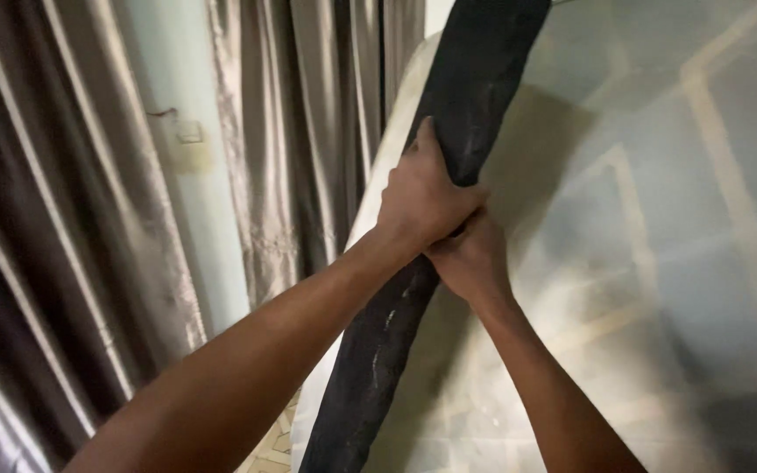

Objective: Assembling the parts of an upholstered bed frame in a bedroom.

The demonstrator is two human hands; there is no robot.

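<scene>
While both forearms rise from the bottom edge, entering at about 7 and 5 o'clock, they meet near the middle of the view on one long black strip (378, 350), a dull, scuffed band that runs from 6 o'clock up to 12 o'clock along the curved rim of one pale, glossy panel (659, 219). The left hand (422, 197) lies on top, its fingers clenched round the strip and its thumb stretched upward along the strip's left side. The right hand (470, 261) sits just beneath and partly under the left, touching it; its fingers curl in against the same strip, though how far they wrap it I cannot tell, since the left hand covers them. Light bars reflect on the panel, which fills the view from 1 to 5 o'clock. Farther off, from 8 to 12 o'clock, two grey-brown curtains (45, 219) hang in folds, with one strip of pale wall (199, 228) between them bearing one small switch plate (189, 133).
</scene>
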